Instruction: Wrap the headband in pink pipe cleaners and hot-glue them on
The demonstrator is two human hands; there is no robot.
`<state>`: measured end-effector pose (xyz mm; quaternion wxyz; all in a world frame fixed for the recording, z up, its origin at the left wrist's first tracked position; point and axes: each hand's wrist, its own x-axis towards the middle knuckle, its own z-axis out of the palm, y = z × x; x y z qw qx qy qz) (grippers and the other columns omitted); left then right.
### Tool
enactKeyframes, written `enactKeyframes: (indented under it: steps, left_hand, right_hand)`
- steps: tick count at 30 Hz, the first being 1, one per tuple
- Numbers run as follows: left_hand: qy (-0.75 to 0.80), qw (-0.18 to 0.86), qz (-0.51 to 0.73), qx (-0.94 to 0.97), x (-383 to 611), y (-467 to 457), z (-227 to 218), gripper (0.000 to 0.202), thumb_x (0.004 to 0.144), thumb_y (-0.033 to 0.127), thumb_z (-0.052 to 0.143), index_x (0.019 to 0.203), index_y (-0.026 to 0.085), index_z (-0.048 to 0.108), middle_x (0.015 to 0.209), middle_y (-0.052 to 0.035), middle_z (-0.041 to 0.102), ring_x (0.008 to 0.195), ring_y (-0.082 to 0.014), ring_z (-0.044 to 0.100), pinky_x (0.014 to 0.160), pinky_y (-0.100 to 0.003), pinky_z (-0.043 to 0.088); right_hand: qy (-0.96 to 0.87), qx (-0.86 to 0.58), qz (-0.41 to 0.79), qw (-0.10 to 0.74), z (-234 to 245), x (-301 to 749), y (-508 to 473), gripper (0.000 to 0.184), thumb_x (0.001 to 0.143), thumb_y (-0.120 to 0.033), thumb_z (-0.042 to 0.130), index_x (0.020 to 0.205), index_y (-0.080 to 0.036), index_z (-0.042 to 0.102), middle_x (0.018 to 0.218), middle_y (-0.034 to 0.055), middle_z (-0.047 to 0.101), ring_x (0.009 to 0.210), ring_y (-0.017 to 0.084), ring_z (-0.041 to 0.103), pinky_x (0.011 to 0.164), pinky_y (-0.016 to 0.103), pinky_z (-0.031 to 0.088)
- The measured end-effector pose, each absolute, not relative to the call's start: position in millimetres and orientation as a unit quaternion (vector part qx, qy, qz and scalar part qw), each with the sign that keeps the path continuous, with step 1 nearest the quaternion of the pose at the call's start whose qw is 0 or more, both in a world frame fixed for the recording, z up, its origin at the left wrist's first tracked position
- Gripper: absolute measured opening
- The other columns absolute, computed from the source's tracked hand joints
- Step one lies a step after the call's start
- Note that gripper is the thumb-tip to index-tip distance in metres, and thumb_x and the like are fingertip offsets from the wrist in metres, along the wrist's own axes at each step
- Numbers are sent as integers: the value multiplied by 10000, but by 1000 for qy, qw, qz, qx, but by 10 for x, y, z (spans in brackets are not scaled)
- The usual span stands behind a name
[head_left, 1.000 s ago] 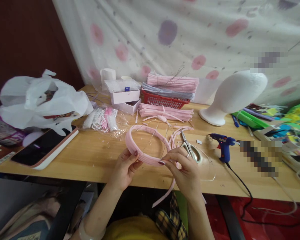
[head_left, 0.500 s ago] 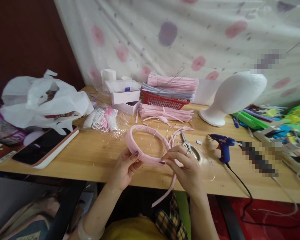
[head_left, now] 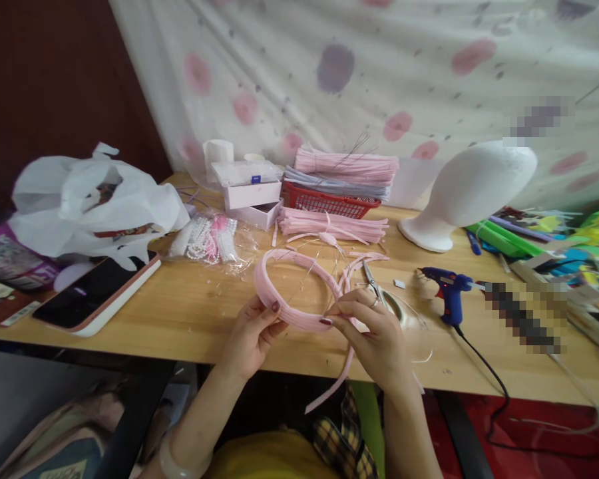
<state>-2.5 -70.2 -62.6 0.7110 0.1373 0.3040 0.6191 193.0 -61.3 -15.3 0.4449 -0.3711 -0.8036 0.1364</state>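
Over the near edge of the pale wooden tabletop (head_left: 204,316): a pink, fabric-like ring of narrow bands (head_left: 299,318), held between both hands; whether its far side touches the wood, I cannot tell.
Left hand (head_left: 249,339): thumb and fingers pinch the ring's near-left rim, seemingly to steady it.
Right hand (head_left: 374,339): thumb and forefinger pressed together on the near-right rim, probably to pin the bands there.
Loose pink flat strip (head_left: 337,384): hangs below the right hand, apparently left free.
Silver-bladed scissors with pale handles (head_left: 394,307): beside the right hand, presumably for easy reach.
Blue glue gun (head_left: 449,296): farther right, its black cord (head_left: 484,362) trailing off the edge, likely out of the hands' way.
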Motion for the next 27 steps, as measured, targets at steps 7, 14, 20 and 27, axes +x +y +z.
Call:
enactKeyframes:
  steps: [7, 14, 20, 27]
  left_hand:
    - [302, 705, 625, 146, -17, -703, -649, 359, 504, 241, 947, 756, 155, 707, 742, 25, 760, 640, -79, 703, 602, -116, 577]
    - [305, 703, 625, 150, -22, -701, -649, 361, 529, 239, 937, 805, 154, 721, 767, 13, 769, 647, -81, 707, 610, -118, 574]
    - [299, 704, 626, 154, -25, -697, -689, 347, 558, 237, 924, 828, 158, 720, 796, 5, 772, 676, -95, 715, 627, -136, 580]
    - [292, 706, 626, 158, -27, -692, -707, 338, 560, 229, 922, 816, 155, 715, 785, 7, 769, 674, -95, 713, 620, -137, 577]
  right_hand:
    - [-805, -385, 141, 429, -114, 1905, -653, 111, 898, -130, 642, 818, -207, 642, 792, 3, 611, 739, 135, 598, 668, 243, 481]
    - [-796, -416, 160, 410, -89, 1896, -682, 110, 908, -205, 635, 798, -211, 640, 784, 20, 617, 742, 158, 604, 591, 242, 479]
    - [-814, -406, 163, 382, -67, 1866, -714, 147, 925, -218, 612, 1057, -226, 675, 809, 15, 664, 657, 131, 604, 554, 219, 480]
    - [-870, -351, 126, 322, -27, 1891, -677, 265, 981, -179, 506, 1152, -216, 704, 801, 25, 679, 689, 125, 629, 612, 222, 459]
